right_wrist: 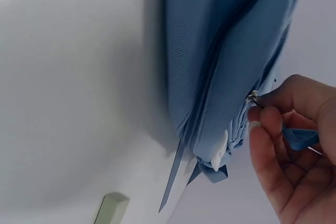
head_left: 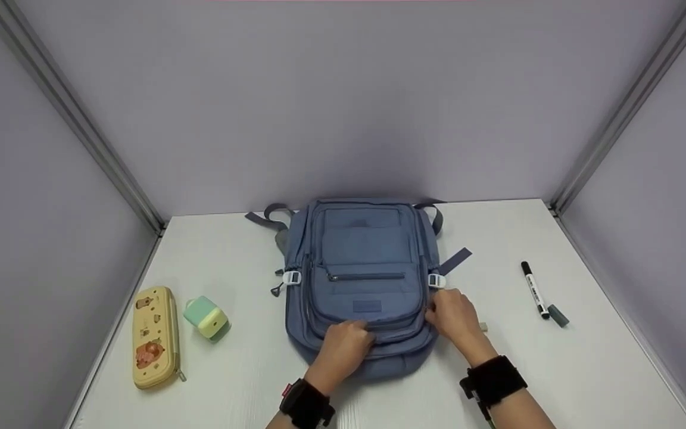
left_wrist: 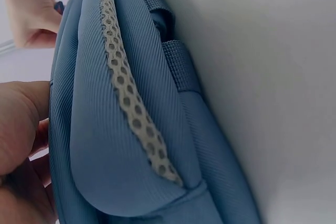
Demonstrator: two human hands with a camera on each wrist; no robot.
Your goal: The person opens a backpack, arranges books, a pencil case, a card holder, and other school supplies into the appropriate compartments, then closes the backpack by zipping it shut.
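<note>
A blue backpack [head_left: 364,244] lies front side up on the white table. My left hand [head_left: 346,345] grips the fabric at the lower front of the bag. In the left wrist view its thumb [left_wrist: 34,98] presses the outer layer, and some fingertips are hidden behind the fabric. At the bag's right side, my right hand [head_left: 455,313] pinches a small metal zipper pull [right_wrist: 253,96]. A blue pull tab [right_wrist: 300,137] shows among its fingers in the right wrist view. White buckles [head_left: 436,280] sit on the bag's sides.
To the left lie a yellow pencil case [head_left: 155,339] and a small mint-and-yellow block-shaped thing [head_left: 206,317]. On the right are a black-and-white marker [head_left: 535,290] and a dark green piece [head_left: 558,316]. A pale green block [right_wrist: 112,208] lies near the right hand. Panels enclose the table.
</note>
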